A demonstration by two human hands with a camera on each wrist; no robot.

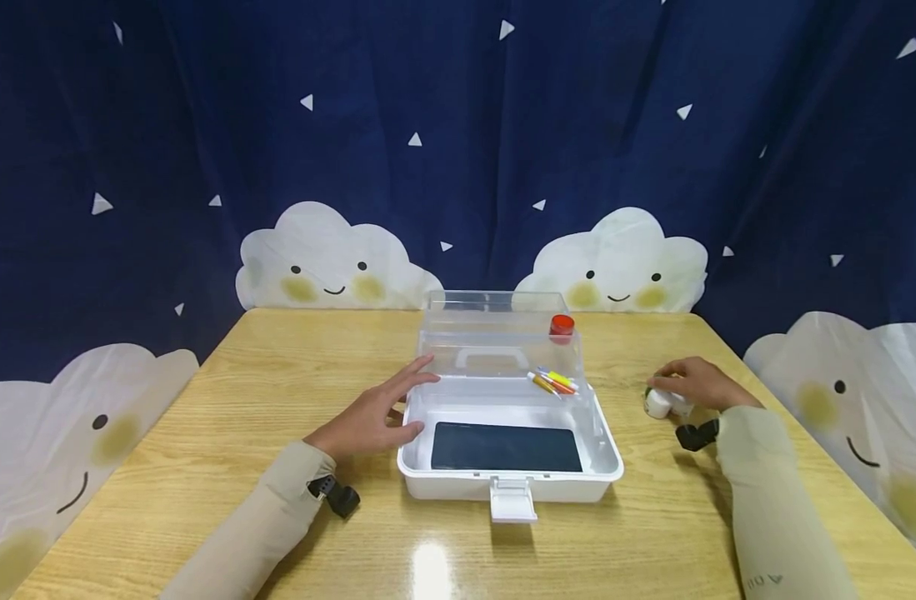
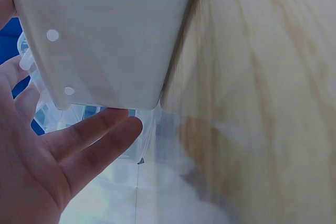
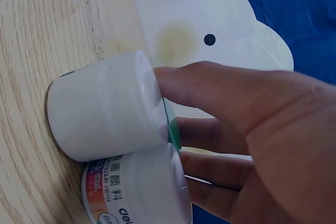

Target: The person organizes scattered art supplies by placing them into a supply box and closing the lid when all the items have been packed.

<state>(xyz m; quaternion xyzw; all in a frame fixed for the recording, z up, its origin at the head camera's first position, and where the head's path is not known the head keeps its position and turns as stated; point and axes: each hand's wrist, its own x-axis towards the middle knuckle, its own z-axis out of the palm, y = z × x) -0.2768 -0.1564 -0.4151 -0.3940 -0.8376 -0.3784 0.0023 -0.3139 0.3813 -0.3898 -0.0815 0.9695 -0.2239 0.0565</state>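
An open white plastic case [image 1: 420,484] has its clear lid [image 1: 458,342] tipped back. Inside lies a flat dark rectangular panel [image 1: 506,447]. My left hand [image 1: 375,419] is beside the case's left wall with fingers spread, fingertips at its edge. In the left wrist view, two fingertips [image 2: 134,127] lie at the corner of the white wall. My right hand [image 1: 698,383] is over small white paint jars [image 3: 107,108] right of the case. Its thumb reaches a jar's lid edge; a green piece [image 3: 173,124] shows behind. Other fingertips are hidden, so I cannot tell whether they grip.
A red-lidded jar [image 1: 562,326] stands at the back right of the case. Several colourful pen shapes [image 1: 555,382] show at the lid's lower right. The front latch [image 1: 513,500] hangs down over the wooden table [image 1: 337,354]. A dark blue curtain [image 1: 458,150] closes off the back.
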